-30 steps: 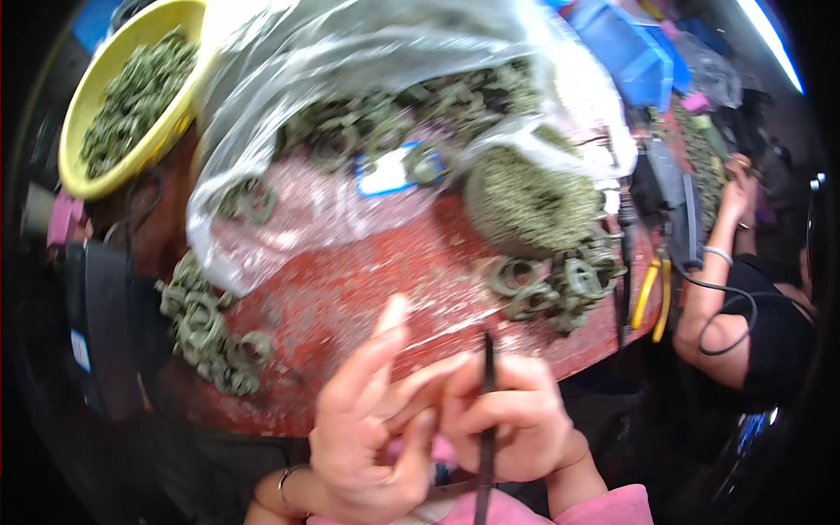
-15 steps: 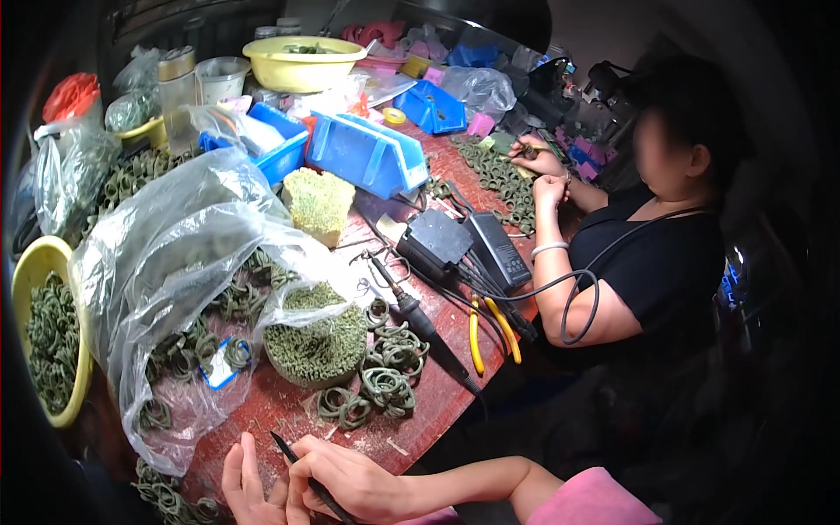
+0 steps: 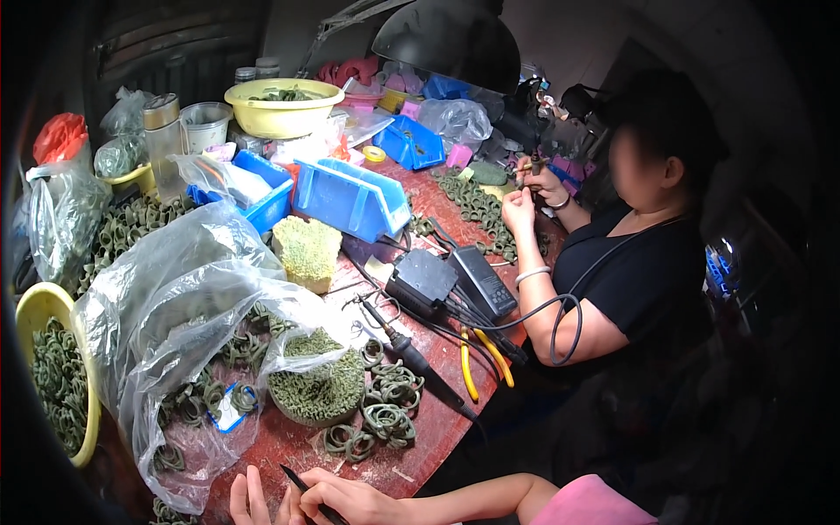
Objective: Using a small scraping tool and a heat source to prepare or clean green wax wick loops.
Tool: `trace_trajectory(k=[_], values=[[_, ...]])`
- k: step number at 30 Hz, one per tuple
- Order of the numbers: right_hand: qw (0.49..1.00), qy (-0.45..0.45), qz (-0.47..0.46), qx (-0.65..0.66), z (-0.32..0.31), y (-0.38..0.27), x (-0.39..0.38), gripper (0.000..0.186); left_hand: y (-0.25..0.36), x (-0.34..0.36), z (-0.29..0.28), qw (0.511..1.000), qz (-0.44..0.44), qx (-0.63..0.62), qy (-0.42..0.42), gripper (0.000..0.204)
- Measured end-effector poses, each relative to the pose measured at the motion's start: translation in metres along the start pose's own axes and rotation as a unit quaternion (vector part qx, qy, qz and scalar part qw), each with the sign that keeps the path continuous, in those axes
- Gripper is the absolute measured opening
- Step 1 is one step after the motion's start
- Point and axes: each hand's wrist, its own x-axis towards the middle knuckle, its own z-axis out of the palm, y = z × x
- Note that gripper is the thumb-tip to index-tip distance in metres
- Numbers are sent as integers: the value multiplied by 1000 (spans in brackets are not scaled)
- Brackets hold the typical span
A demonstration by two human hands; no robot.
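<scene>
My left hand [image 3: 253,499] is at the bottom edge, fingers raised and apart; its palm is out of frame and anything against it is hidden. Beside it, my right hand [image 3: 343,495] is closed on a thin black tool [image 3: 294,480] that points up-left. Above them lie a cluster of green rings [image 3: 389,420], a round green block with a bristly-looking top [image 3: 311,389] and a clear plastic bag [image 3: 157,306] over more green pieces. A black pen-like tool with a cable [image 3: 411,357] lies right of the block.
A co-worker [image 3: 647,262] at right handles a small piece. The red table [image 3: 437,446] carries yellow-handled pliers [image 3: 468,367], black power boxes [image 3: 423,282], blue bins [image 3: 346,197], a sponge-like block [image 3: 304,252] and bottles. Yellow basins [image 3: 83,402] stand left and behind. A dark lamp [image 3: 442,39] hangs above.
The view has tilted up and turned right, so my hands sit lower in the picture and the lamp shows. The co-worker's hands now hold an upright dark tool.
</scene>
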Motion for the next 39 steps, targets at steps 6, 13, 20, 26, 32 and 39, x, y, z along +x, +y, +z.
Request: trace_trajectory(k=[6,13,20,26,32,39], values=[[982,2,133,135,4,2,-2,21,-10,-1,0,998,49,28,-15,39],[885,-21,318,340,2,-6,0,30,-16,-4,5,996,20,-84,11,50],[959,-13,214,188,4,-3,0,30,-4,-3,4,998,17,-60,7,50],[973,-6,177,146,8,-2,-1,31,1,-5,8,986,-31,-163,23,56],[972,-6,181,147,10,-3,-2,31,-4,-8,7,975,-66,-210,20,56],[931,-11,281,234,10,-8,-4,32,-13,-7,10,951,-95,-294,5,54]])
